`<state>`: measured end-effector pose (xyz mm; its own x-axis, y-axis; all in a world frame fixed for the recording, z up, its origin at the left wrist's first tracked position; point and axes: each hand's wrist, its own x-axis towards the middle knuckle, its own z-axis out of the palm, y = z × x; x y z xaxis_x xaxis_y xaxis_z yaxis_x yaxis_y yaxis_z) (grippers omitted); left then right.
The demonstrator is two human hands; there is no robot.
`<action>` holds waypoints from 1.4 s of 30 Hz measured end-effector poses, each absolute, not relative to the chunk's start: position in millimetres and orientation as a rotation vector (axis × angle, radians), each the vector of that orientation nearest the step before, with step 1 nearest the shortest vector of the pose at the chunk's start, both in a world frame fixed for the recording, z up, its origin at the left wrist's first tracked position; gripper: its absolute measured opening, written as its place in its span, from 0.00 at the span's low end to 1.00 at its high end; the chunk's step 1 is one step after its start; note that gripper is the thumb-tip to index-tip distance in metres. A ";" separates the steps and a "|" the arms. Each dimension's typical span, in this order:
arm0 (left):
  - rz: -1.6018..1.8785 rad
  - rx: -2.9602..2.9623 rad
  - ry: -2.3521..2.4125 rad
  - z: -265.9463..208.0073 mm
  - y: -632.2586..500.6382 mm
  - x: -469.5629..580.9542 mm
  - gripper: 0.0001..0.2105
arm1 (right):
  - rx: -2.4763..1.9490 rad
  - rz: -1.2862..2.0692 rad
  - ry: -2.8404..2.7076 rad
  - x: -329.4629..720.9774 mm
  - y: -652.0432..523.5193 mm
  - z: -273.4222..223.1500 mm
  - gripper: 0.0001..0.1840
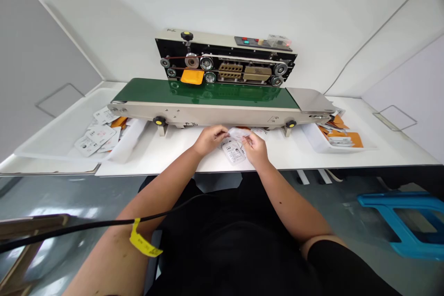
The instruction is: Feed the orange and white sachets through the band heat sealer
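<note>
Between both hands, just in front of the machine, is a small white packet [237, 133]. My left hand [212, 139] pinches its left edge, and my right hand [255, 148] grips the right edge with bent fingers. Right below lie several white packets with black print [234, 152] on the table, partly covered by my hands. Behind them stands a band sealing machine [225, 64] with a green conveyor belt [204, 95]. An orange packet [192, 77] sits upright at the left end of its rollers.
On the left, a translucent bin [133, 141] holds printed white and orange packets. A smaller white bin [321, 144] with orange and white packets stands at the right, partly under the conveyor's end. A black cable with a yellow tag [144, 243] crosses my left arm. A blue stool [398, 222] stands lower right.
</note>
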<state>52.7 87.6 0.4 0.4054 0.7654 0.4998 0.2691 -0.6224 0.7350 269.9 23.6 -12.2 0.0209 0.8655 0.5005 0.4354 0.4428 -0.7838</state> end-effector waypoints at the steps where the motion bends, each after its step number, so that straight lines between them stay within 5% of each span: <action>1: 1.133 2.047 0.855 -1.3 87.4 54.3 0.10 | -1.178 0.584 -1.526 266.4 25.8 -14.3 0.16; 7: 1.059 1.748 0.705 -5.4 87.7 60.1 0.17 | -1.122 0.849 -1.185 256.5 31.2 -21.5 0.17; 12: 1.103 1.873 0.772 1.8 87.1 56.9 0.14 | -1.130 0.768 -1.277 259.0 23.8 -12.7 0.37; 18: 1.168 1.842 0.876 6.0 83.5 55.8 0.14 | -1.231 0.685 -1.513 261.7 17.8 -2.2 0.17; 33: 1.145 1.677 0.807 4.5 82.3 56.4 0.14 | -1.462 0.751 -1.816 299.7 38.6 55.3 0.08; 42: 1.159 1.960 0.895 5.8 81.1 52.7 0.12 | -1.196 0.593 -0.690 409.3 134.3 131.9 0.09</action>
